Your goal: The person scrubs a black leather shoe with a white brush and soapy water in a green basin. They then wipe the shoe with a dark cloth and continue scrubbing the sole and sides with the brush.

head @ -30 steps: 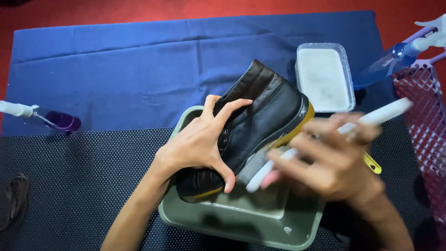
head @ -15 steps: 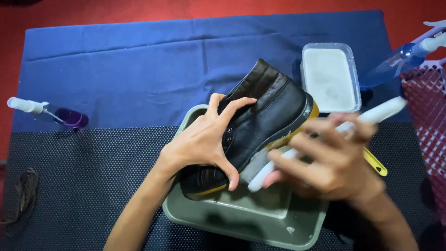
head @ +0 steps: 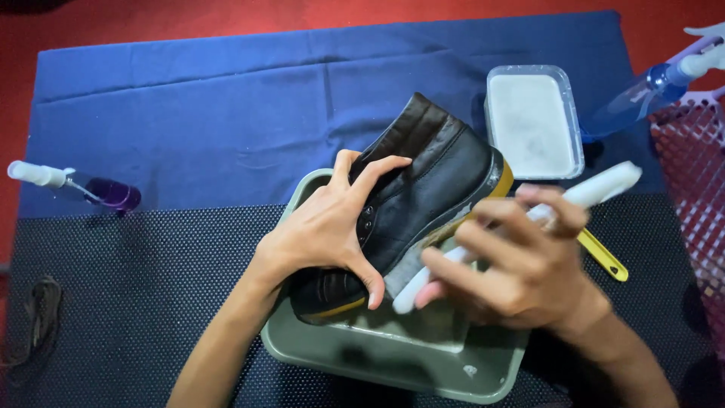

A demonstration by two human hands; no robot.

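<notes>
Over a grey-green plastic basin (head: 355,355) with rounded corners, the left hand (head: 325,234) grips a black leather ankle boot (head: 430,189), thumb under the toe end and fingers spread across the laced front. The boot lies tilted on its side, its toe low inside the basin and its padded, darker collar pointing up and away. Its leather is smooth with a dull sheen, seamed in curved panels, and a yellowish band runs along the edge of its thick sole, which faces the right hand.

The right hand (head: 513,272) is closed round a long white handle of a brush (head: 596,189), slim and rounded like a toothbrush; its lower end lies against the boot's sole near the basin's middle, and the bristles are hidden, so I cannot tell their shape.

Just beyond the boot's heel, a clear rectangular plastic tub (head: 533,121) with rounded corners holds something white. A flat yellow plastic strip (head: 604,257) pokes out from under the right hand. A smooth blue cloth (head: 226,121) covers the far half of the surface; a dark, dotted mesh mat (head: 136,302) covers the near half. A small spray bottle of purple liquid (head: 83,189) lies at the left where they meet. At the far right are a blue spray bottle (head: 649,91) and a pink plastic lattice basket (head: 698,174).
</notes>
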